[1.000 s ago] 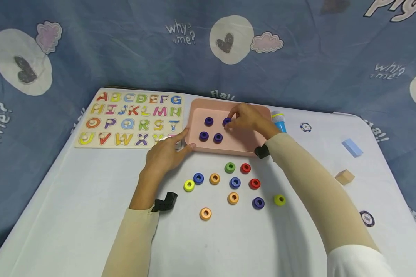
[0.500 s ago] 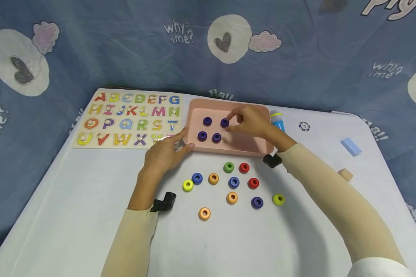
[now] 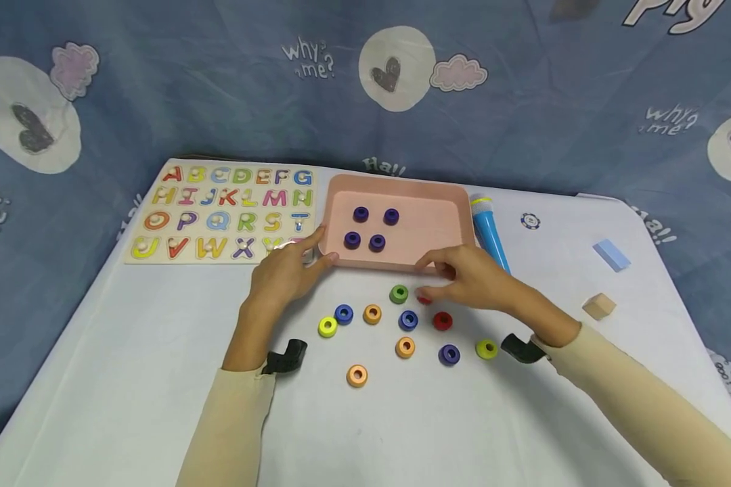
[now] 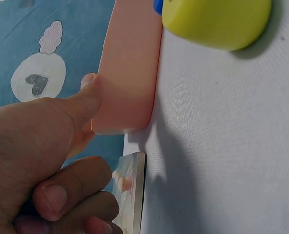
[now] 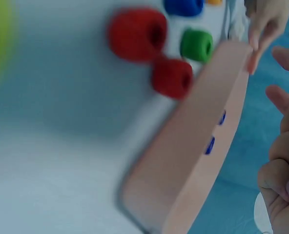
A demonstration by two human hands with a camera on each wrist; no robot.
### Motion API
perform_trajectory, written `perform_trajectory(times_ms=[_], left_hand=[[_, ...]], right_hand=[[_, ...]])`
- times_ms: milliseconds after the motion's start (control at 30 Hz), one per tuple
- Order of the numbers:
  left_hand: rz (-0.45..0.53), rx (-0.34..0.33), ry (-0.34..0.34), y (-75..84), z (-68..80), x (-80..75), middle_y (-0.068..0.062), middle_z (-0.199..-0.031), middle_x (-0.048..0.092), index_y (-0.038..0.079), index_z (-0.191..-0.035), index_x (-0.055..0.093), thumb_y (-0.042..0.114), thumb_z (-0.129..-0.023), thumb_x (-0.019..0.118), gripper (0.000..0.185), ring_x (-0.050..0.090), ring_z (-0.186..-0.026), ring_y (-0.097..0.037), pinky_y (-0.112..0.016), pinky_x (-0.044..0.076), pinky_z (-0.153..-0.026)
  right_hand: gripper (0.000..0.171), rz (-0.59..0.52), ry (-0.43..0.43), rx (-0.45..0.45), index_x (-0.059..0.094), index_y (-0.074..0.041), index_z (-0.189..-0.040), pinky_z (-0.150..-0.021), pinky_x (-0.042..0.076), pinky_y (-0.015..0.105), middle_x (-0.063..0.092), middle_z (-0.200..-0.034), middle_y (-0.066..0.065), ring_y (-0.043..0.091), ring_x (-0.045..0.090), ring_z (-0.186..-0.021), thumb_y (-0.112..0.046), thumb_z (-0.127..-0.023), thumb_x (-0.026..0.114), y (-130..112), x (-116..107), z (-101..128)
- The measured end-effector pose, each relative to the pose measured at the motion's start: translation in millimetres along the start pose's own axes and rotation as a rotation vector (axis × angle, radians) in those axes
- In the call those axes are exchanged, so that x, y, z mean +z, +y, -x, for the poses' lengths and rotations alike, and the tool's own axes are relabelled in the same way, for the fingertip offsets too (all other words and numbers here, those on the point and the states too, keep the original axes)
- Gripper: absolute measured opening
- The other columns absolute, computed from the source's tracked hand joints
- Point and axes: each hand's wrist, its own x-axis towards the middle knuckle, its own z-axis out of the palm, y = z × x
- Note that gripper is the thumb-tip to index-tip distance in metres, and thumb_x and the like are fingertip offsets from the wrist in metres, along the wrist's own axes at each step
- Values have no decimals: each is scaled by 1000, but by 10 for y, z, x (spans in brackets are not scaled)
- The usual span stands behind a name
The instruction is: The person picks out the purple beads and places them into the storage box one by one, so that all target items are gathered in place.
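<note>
The pink tray [image 3: 435,216] holds several dark purple rings [image 3: 361,214] in its left half. At its left front corner, my left hand [image 3: 279,274] pinches the wall between thumb and index finger; in the left wrist view the thumb [image 4: 86,95] lies on the tray's outer wall. My right hand [image 3: 472,276] hovers at the tray's front edge, thumb and index finger spread apart with nothing between them. Beneath its thumb a red ring [image 3: 424,299] is partly hidden. A green ring [image 3: 399,293] lies just left of it, and another red ring [image 3: 442,320] nearer me.
Several blue, orange, yellow and purple rings [image 3: 449,355] lie in front of the tray. An alphabet puzzle board [image 3: 231,218] is to its left, a blue toy microphone [image 3: 491,235] to its right. Farther right are a poker chip [image 3: 530,221], a blue block [image 3: 612,256] and a wooden block [image 3: 600,306].
My right hand has let go of a purple ring inside the tray and moved out toward me, over the red ring. My left hand stays at the tray's corner.
</note>
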Motion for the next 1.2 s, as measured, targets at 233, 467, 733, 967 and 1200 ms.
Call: perform_trajectory(times_ms=[233,467,733,967,1200], left_hand=[[6,-1,2,-4,3,6,-16,-154,45,38,-156,36,61,-97,56,66,53,-128,-46,-56,49,-84],[6,-9,-2,-5,4,9,-17,-155,43,38,-157,35,61,-97,56,67,51,-129,-47,-58,48,-86],[8,-7,0,0,5,7,-18,-154,44,38,-156,35,61,-97,56,67,53,-127,-47,-56,48,-84],[5,-9,-3,-8,10,13,-17,-154,44,37,-157,35,61,-97,55,67,53,-128,-47,-57,48,-86],[7,-1,-4,4,3,4,-16,-154,44,37,-157,35,60,-98,56,67,52,-130,-45,-56,48,-86]], right_hand=[[29,-28,-55,49,76,-16,-109,-57,37,25,50,-68,-1,13,47,-64,-26,-83,86,34,162,501],[30,-36,-80,78,76,-19,-106,-55,34,23,46,-65,-5,7,43,-61,-35,-83,86,106,313,848],[27,-10,-83,85,75,-19,-107,-56,36,22,46,-65,-9,3,43,-62,-29,-83,85,148,454,984],[28,16,-95,92,76,-18,-108,-57,38,21,49,-66,-8,3,44,-62,-23,-83,85,151,461,945],[24,38,-103,63,76,-18,-105,-56,36,21,48,-65,-9,2,43,-61,-21,-83,85,140,446,890]])
